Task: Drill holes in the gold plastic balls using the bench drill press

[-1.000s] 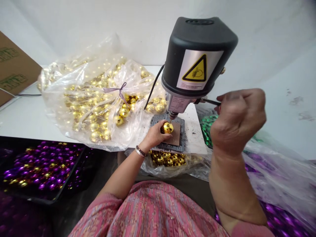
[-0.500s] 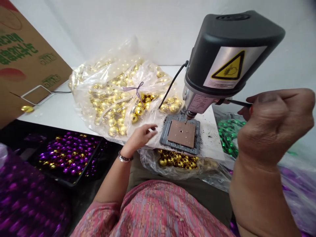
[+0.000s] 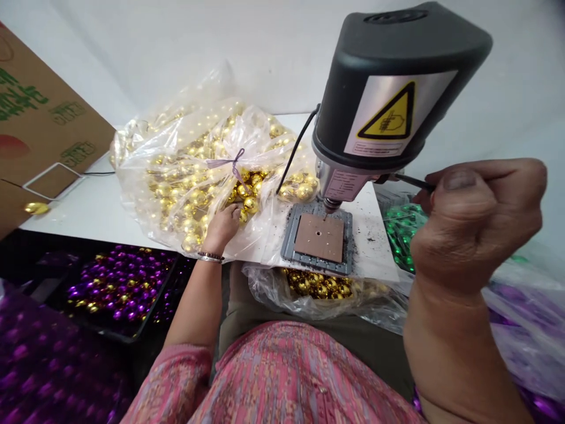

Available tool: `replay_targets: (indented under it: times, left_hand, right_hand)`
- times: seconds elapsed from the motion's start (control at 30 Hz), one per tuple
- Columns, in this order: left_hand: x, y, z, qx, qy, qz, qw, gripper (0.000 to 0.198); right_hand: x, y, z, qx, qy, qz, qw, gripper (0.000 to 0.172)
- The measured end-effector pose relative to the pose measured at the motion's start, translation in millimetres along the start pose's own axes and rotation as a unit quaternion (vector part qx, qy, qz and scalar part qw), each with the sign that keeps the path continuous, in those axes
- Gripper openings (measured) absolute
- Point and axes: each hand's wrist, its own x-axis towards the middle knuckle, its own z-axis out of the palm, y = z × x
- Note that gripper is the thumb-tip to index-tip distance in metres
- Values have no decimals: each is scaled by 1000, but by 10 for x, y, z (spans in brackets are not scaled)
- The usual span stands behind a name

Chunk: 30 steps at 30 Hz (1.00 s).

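- Left hand: fingertips at the gold balls in the mouth of a clear bag; fingers bent, pointing away from the body and slightly right. Tips partly hidden among balls and film; cannot tell whether one is gripped.
- Right hand: fist curled round the outer end of the lever, thumb uppermost.
- Lever: long axis runs from the drill press rightward and slightly down to the fist. Outer end covered by the fingers.
- Gold balls: round, no long axis discernible; heaped in the bag on the white table, left of the drill press. Many blurred by film and glare.
- Drill press: long axis slants in view, housing at upper right, chuck at lower left. Column not visible behind the housing.
- Drill bit: points down at the brown board, beside its centre hole. Thin and faint; contact with the board cannot be judged.
- Board: roughly square, flat on the grey base, dark debris around.
- Below the near table edge: more gold balls in a second bag, partly covered by the tabletop.
- Outer field: carton cut off at left; green balls at right, partly masked by the right hand.
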Motion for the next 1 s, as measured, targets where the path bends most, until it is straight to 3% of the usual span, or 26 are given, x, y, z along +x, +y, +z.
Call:
replay_targets:
  times: [0.1,0.2,0.27,0.4,0.47,0.57,0.67,0.77,0.87,1.0]
  left_hand:
    - [-17,12,37,-37,-10,-29,999,43]
    - [-61,46,74,-76,-107,-53,990,37]
    - [-102,70,104,-107,-141,-38,983,37]
    - [-199,103,115,-185,-96,-23,978,29]
    - [-258,140,62,-253,-44,-27,966,45]
    - [-362,273,-54,-407,-18,-23,913,60]
    - [-465,486,-87,-513,-109,-18,852,56]
    - [-534,705,30,-529,-205,-15,823,49]
    - [-559,890,216,-518,-246,-4,819,46]
    - [-547,1084,386,-491,-261,10,831,45]
  right_hand:
    - [-15,0,-1,5,3,-4,1000,40]
    - [-24,1,-4,1,5,-13,1000,36]
    - [-27,4,-7,-2,2,-21,1000,34]
    - [-44,27,-16,4,-2,-41,999,33]
    - [-64,40,-18,5,-3,-46,999,32]
    - [-66,22,-18,-8,-6,-43,999,32]
    - [53,-57,-5,-29,-4,-36,999,32]
    - [322,-155,35,-32,-11,-21,999,30]
    - [638,-206,107,-61,-53,27,996,30]
    - [932,-196,235,-85,-95,98,987,32]
